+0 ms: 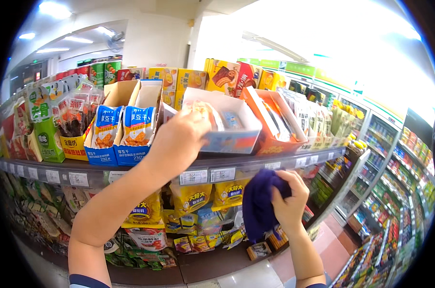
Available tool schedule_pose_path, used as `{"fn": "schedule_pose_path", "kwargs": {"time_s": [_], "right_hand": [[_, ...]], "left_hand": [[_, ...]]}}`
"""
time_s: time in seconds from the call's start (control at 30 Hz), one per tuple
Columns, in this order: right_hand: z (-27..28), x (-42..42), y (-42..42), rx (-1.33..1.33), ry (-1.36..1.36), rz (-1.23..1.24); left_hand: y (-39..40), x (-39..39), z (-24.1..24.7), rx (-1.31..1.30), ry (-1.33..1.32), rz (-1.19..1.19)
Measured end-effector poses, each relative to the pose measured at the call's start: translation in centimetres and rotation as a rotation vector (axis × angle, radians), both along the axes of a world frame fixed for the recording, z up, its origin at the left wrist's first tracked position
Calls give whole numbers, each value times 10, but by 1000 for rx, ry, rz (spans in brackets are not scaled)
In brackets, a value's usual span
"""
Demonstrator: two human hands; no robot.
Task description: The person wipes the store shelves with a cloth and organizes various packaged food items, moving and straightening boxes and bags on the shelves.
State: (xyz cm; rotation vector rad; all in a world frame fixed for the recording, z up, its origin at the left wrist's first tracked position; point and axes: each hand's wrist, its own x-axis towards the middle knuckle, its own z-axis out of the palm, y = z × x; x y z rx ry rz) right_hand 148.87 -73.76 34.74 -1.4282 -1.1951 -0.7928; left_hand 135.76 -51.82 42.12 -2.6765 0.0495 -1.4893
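Note:
My left hand (181, 138) reaches over the near edge of a white and blue display carton (232, 142) on the top shelf. Its fingers, slightly blurred, are at an orange and white snack packet (212, 115) inside; whether they grip it is hidden. A blue packet (232, 119) lies deeper in the same carton. Lower and to the right, my right hand (293, 194) holds a bunched dark purple cloth (260, 205), which hangs in front of the shelf edge.
Blue cartons (102, 156) of snack packets stand left of my hand, and a tilted orange carton (275, 144) stands right. Price tags line the shelf edge (253, 168). Yellow snack bags (192, 198) hang or sit below. Glass-door coolers (376, 144) and another stocked shelf (383, 234) are on the right.

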Motion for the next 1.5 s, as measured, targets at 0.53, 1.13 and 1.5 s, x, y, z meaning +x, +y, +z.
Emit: {"fn": "schedule_pose_path", "kwargs": {"time_s": [0.53,1.13,1.5], "right_hand": [[58,72,168,-892,-313,-39],[64,63,130,-997,-362,-415],[14,60,26,293,841,974]], "left_hand": [[-6,-46,57,-46,-107,217],[-11,-42,36,5,-202,15],[-12,-26,15,1,-185,105]]}}
